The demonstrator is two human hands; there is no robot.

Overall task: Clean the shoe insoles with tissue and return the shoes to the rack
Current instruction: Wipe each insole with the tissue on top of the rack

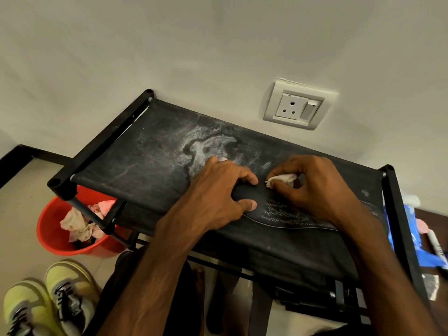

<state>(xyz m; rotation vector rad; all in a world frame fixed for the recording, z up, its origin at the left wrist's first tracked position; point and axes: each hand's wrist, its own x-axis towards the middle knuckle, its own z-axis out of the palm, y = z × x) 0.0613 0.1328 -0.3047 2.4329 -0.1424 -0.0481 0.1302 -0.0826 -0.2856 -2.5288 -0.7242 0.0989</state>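
The rack (145,166) stands with its back edge against a pale wall, where one socket plate (294,106) sits just above the shelf's right half. Three black corner caps of the top frame show; the fourth is hidden behind the right forearm. The shelf's fabric to the left of the hands carries only dust and a pale, blotchy stain, so the open stretch lies on that side. To the right the frame rail runs close beside a blue packet (412,238). On the floor, one red bucket (48,229) is partly tucked under the rack's front-left corner and holds several crumpled wads, too tangled to count. Two yellow-green sneakers (70,287) stand side by side near it, apart from the rack. One insole (291,214) lies flat on the top shelf, lengthwise along the front edge, from the middle toward the right, its far end covered by the right arm. It is black with a thin pale rim and rows of small white zigzag marks across its middle. The left hand (218,187) grips the insole's rounded end between curled fingers and thumb. The right hand (320,187) pinches one small white tissue (282,179) in its fingertips, the wad touching the insole just beside the left forefinger.
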